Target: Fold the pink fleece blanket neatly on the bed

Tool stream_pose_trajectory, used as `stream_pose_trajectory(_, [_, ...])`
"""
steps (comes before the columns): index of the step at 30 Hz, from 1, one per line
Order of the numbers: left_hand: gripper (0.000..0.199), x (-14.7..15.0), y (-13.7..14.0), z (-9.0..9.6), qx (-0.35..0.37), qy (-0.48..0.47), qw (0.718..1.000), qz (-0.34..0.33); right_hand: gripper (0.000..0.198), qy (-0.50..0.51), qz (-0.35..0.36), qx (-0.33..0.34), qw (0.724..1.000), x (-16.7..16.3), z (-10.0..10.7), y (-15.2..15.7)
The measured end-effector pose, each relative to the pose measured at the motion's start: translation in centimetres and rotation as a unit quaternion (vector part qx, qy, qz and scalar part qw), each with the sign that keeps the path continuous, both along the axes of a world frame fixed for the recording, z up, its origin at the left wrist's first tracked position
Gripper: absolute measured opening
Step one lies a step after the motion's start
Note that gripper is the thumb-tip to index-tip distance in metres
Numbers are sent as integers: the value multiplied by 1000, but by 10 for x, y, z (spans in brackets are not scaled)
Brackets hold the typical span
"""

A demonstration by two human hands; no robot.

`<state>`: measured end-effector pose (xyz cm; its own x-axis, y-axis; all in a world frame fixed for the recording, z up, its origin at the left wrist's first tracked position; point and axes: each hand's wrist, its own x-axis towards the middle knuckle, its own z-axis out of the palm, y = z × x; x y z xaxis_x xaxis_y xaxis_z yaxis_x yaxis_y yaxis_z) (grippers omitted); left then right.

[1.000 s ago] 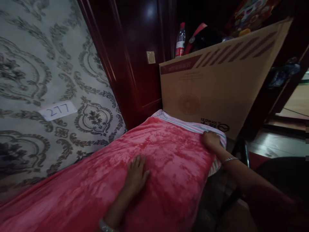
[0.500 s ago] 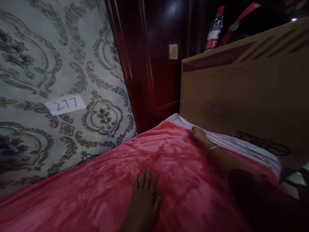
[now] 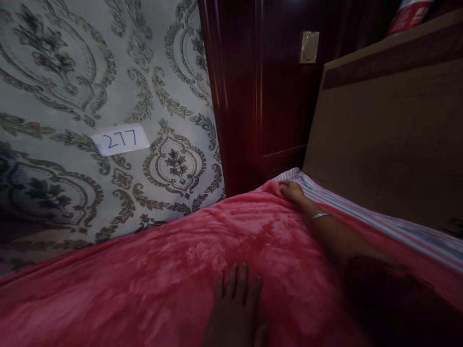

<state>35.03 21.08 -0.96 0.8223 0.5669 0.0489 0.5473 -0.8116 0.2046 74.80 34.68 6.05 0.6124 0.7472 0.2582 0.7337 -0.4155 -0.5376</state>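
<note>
A red plush blanket (image 3: 202,255) with a mottled pattern covers most of the lower view. My left hand (image 3: 237,306) lies flat on it near the bottom, palm down with the fingers stretched out. Farther off, my right hand (image 3: 292,192), below a silver bracelet on the wrist, is closed on the blanket's far corner, where the cloth is bunched up a little. Under that corner and along the right side shows a striped sheet (image 3: 343,205) in white, pink and blue-grey.
Patterned wallpaper (image 3: 119,86) with a paper label (image 3: 121,140) reading 277 rises on the left. Dark red wooden panelling (image 3: 278,106) with a socket plate (image 3: 309,47) stands behind. A large cardboard box (image 3: 383,130) is at the right, with a bottle (image 3: 410,17) partly visible above its edge.
My right hand has shifted to the blanket's far corner and now bunches the cloth there. My left hand stays flat on the blanket. The view has turned left and down.
</note>
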Motion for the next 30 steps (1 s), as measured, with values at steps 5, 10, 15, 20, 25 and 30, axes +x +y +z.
stream_pose_trajectory(5, [85, 3, -3, 12, -26, 11, 1000, 4, 49, -109, 114, 45, 986, -24, 5, -46])
stream_pose_trajectory(10, [80, 5, -7, 26, -52, 27, 998, 11, 34, -182, 321, 68, 927, -51, -23, -92])
stream_pose_trajectory(15, [74, 5, -10, 35, -51, 42, 998, 15, 28, -80, 266, 37, 960, -64, -40, -94])
stream_pose_trajectory(20, [76, 5, -11, 36, -47, 55, 997, 23, 30, -126, 200, -26, 971, -78, -25, -85])
stream_pose_trajectory(25, [81, 4, -8, 27, -28, 39, 999, 16, 8, 69, 65, 21, 995, -48, 20, -55])
stream_pose_trajectory(30, [82, 2, -6, 15, -21, 35, 999, -1, 20, 227, 44, 73, 970, 10, 51, -15])
